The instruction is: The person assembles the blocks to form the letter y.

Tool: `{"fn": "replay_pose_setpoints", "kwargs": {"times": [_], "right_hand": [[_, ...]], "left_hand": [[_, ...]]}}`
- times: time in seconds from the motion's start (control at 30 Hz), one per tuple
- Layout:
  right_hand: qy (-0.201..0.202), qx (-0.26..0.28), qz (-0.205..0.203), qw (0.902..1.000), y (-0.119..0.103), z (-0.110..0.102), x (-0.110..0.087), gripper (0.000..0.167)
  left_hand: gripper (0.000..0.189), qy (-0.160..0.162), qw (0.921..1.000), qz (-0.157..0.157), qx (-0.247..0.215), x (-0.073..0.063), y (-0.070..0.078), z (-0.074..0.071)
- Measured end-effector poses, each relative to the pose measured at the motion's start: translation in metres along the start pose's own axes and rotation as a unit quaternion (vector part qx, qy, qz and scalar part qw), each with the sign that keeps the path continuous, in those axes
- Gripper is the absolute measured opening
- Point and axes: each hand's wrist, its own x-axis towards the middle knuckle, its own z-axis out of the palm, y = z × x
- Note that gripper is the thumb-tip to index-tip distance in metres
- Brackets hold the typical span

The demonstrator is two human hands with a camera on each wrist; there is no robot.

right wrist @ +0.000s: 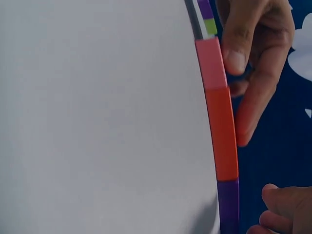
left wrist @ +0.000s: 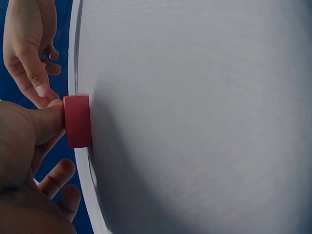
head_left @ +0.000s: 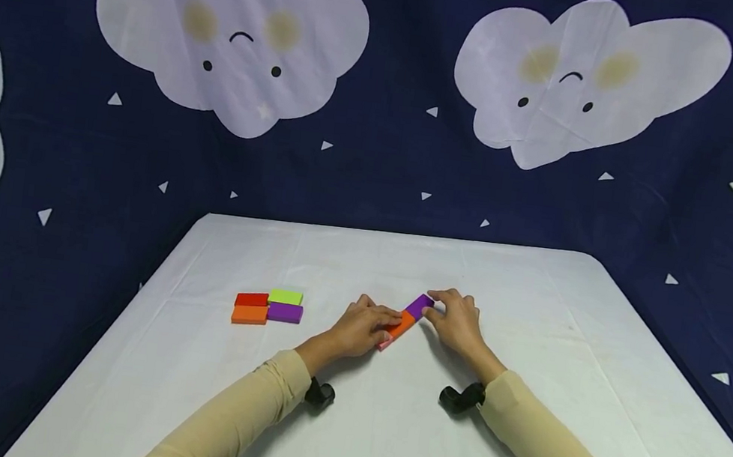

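A slanting row of blocks lies end to end on the white table: a pink block (right wrist: 212,64), an orange block (right wrist: 222,134) and a purple block (head_left: 419,306) at the far right end. My left hand (head_left: 363,326) lies over the pink and orange ones, its fingers reaching across their tops. Seen from the left wrist, its thumb meets the upper side of the pink block (left wrist: 78,122). By the purple block is my right hand (head_left: 458,322), thumb and forefinger spread beside it. A gap shows between its fingers (right wrist: 274,224) and that block in the right wrist view.
Left of the hands, a group holds a red block (head_left: 252,299), a lime green block (head_left: 286,297), another orange block (head_left: 249,315) and another purple block (head_left: 285,313). A dark blue cloth (head_left: 387,170) with clouds hangs behind the table.
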Motion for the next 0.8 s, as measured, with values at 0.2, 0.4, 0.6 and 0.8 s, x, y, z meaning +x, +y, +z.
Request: {"fn": "replay_pose_setpoints", "kwargs": {"times": [0.2,0.4,0.6,0.8], "right_hand": [[0.006,-0.001,0.004,1.0000,-0.010,0.002,-0.010,0.043],[0.007,-0.010,0.001,0.9999,-0.020,0.006,-0.016,0.050],[0.011,-0.014,-0.004,0.9998,-0.029,0.012,-0.021,0.053],[0.014,-0.023,-0.007,0.9996,-0.035,0.016,-0.027,0.058]], "left_hand": [[0.034,0.005,1.0000,0.007,-0.004,-0.002,0.002,-0.002],[0.033,0.045,0.9983,-0.021,-0.029,-0.007,0.003,-0.004],[0.029,0.086,0.9925,-0.064,-0.058,-0.013,0.001,-0.005],[0.026,0.116,0.9848,-0.093,-0.088,-0.023,-0.004,-0.010]]}}
